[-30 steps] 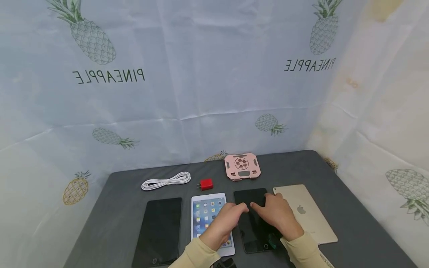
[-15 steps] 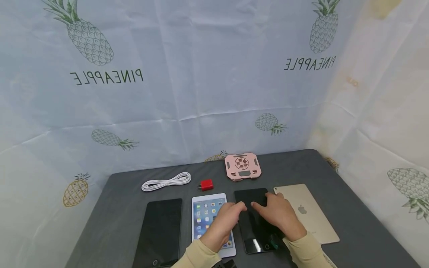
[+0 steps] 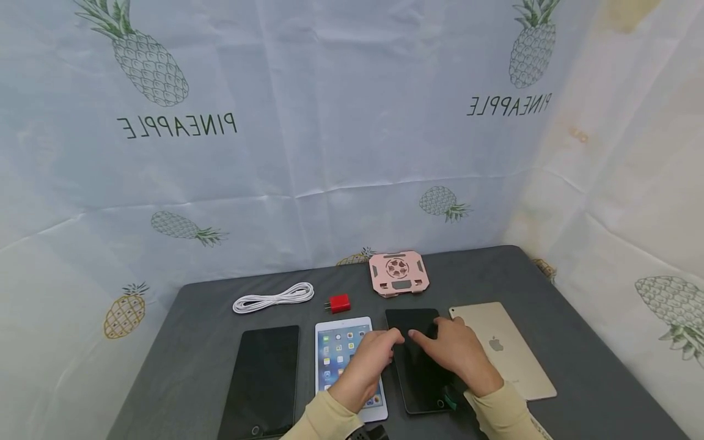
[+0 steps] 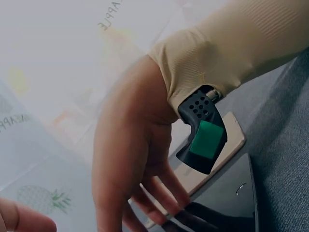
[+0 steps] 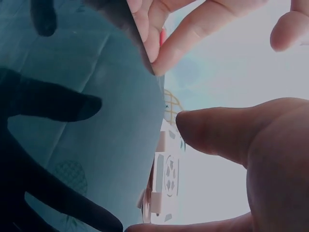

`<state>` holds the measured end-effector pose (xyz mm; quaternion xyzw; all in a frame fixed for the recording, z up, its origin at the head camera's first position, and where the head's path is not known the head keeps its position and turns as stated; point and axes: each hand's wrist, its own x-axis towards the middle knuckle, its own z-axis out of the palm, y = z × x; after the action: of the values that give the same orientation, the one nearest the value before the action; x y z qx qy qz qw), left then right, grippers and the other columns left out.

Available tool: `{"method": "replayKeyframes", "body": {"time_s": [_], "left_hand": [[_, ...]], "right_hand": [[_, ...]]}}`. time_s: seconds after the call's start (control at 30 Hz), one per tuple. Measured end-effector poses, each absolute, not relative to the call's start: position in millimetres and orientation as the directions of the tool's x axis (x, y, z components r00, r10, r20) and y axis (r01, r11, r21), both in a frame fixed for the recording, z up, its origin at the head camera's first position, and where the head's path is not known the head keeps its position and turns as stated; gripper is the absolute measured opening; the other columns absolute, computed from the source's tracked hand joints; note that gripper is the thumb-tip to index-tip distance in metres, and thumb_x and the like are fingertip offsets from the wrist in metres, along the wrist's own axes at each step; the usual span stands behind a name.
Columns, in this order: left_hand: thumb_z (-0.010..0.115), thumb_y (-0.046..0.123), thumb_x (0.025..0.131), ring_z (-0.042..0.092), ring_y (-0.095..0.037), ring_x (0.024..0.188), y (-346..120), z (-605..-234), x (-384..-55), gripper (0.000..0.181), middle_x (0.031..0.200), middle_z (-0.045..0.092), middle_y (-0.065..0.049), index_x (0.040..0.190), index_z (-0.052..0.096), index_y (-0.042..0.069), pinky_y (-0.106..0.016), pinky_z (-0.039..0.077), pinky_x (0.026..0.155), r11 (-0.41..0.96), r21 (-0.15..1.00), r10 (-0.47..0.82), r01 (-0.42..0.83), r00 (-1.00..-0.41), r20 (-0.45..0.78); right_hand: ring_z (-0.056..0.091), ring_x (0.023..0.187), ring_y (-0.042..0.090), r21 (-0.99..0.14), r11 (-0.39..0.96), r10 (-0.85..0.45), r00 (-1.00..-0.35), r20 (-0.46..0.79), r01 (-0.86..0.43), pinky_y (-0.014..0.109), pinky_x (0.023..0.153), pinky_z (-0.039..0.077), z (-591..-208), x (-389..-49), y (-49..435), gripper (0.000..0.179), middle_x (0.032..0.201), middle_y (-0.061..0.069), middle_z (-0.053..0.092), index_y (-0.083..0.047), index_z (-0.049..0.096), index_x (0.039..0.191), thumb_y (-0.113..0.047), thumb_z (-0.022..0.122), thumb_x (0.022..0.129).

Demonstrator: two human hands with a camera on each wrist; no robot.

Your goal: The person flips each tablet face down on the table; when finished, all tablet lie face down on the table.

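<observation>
A black tablet (image 3: 423,373) lies screen up on the dark grey table. My left hand (image 3: 370,365) reaches over a white tablet (image 3: 335,354) with a lit screen. In the right wrist view its fingertips (image 5: 159,60) touch the black tablet's edge, and its thumb stays off the glass. My right hand (image 3: 455,351) lies over the black tablet's right side, fingertips at the far right edge. Its thumb (image 5: 207,128) is raised clear of the screen. In the left wrist view the right hand's fingers (image 4: 166,193) reach down to the tablet; the left thumb shows at lower left.
Another black tablet (image 3: 264,379) lies at left, and a gold tablet (image 3: 508,351) lies back up at right. Behind them are a coiled white cable (image 3: 273,298), a red charger plug (image 3: 339,303) and a pink stand (image 3: 398,274). A pineapple-print cloth (image 3: 341,134) hangs behind.
The black tablet between my hands has shifted very slightly right and away. A light reflection near its button has gone. Both hands stay nearly in place.
</observation>
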<state>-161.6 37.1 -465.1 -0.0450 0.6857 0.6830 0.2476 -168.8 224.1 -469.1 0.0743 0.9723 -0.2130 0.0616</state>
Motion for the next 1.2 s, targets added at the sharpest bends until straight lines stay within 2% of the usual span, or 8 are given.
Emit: {"method": "replayKeyframes", "body": {"time_s": [0.13,0.37,0.63,0.83,0.9,1.0,1.1,1.2], "left_hand": [[0.059,0.026,0.098,0.045,-0.048,0.142,38,-464,-161,0.063,0.165,0.037,-0.03,0.148,0.052,-0.012,-0.069,0.037,0.124,0.034,0.917,0.301,-0.396,-0.871,-0.388],[0.06,0.025,0.096,0.05,-0.051,0.138,39,-460,-158,0.077,0.16,0.04,-0.034,0.156,0.035,-0.017,-0.067,0.053,0.109,-0.003,0.914,0.306,-0.406,-0.87,-0.386],[0.06,0.024,0.095,0.048,-0.052,0.14,39,-458,-157,0.08,0.163,0.037,-0.034,0.157,0.033,-0.017,-0.066,0.053,0.109,-0.016,0.92,0.3,-0.392,-0.88,-0.369],[0.059,0.023,0.096,0.045,-0.052,0.141,38,-456,-158,0.078,0.165,0.034,-0.034,0.156,0.033,-0.018,-0.069,0.05,0.111,-0.045,0.917,0.322,-0.397,-0.874,-0.363],[0.058,0.022,0.095,0.049,-0.048,0.135,37,-455,-158,0.065,0.158,0.042,-0.031,0.147,0.046,-0.015,-0.069,0.051,0.11,-0.048,0.917,0.322,-0.395,-0.876,-0.36],[0.057,0.021,0.093,0.053,-0.037,0.123,35,-452,-159,0.03,0.131,0.059,-0.018,0.113,0.062,-0.001,-0.066,0.053,0.107,-0.06,0.92,0.323,-0.387,-0.88,-0.35],[0.057,0.02,0.093,0.055,-0.029,0.112,34,-449,-160,0.011,0.1,0.059,-0.006,0.086,0.055,0.012,-0.061,0.056,0.1,-0.063,0.923,0.318,-0.379,-0.884,-0.342],[0.058,0.021,0.094,0.057,-0.026,0.107,33,-447,-160,0.01,0.098,0.057,-0.004,0.088,0.058,0.012,-0.06,0.057,0.099,-0.065,0.925,0.312,-0.375,-0.888,-0.339]], "right_hand": [[0.069,0.101,0.042,-0.409,0.896,0.113,-0.981,-0.16,0.17,0.059,0.086,0.062,-469,-169,224,0.085,0.122,0.034,0.068,0.013,0.066,0.134,-0.061,0.073,0.093],[0.069,0.109,0.046,-0.417,0.89,0.117,-0.977,-0.181,0.184,0.062,0.091,0.061,-467,-169,223,0.092,0.128,0.036,0.066,0.013,0.064,0.137,-0.068,0.069,0.093],[0.069,0.11,0.045,-0.419,0.888,0.11,-0.973,-0.204,0.188,0.062,0.093,0.061,-467,-170,223,0.097,0.13,0.035,0.066,0.012,0.063,0.139,-0.072,0.067,0.092],[0.067,0.111,0.045,-0.415,0.891,0.097,-0.971,-0.219,0.182,0.063,0.092,0.06,-466,-169,220,0.109,0.13,0.035,0.066,0.011,0.061,0.142,-0.081,0.069,0.085],[0.065,0.114,0.045,-0.419,0.89,0.092,-0.971,-0.219,0.179,0.063,0.093,0.059,-467,-168,218,0.112,0.132,0.034,0.066,0.011,0.061,0.143,-0.082,0.071,0.082],[0.064,0.116,0.046,-0.432,0.885,0.086,-0.973,-0.215,0.173,0.064,0.094,0.058,-467,-167,215,0.113,0.134,0.034,0.066,0.009,0.06,0.143,-0.082,0.073,0.079],[0.064,0.117,0.046,-0.438,0.882,0.083,-0.973,-0.213,0.172,0.063,0.092,0.059,-467,-167,213,0.112,0.136,0.035,0.066,0.008,0.06,0.144,-0.082,0.074,0.079],[0.064,0.116,0.046,-0.437,0.882,0.09,-0.972,-0.216,0.179,0.063,0.091,0.06,-467,-166,210,0.113,0.136,0.035,0.065,0.008,0.06,0.145,-0.082,0.074,0.078]]}}
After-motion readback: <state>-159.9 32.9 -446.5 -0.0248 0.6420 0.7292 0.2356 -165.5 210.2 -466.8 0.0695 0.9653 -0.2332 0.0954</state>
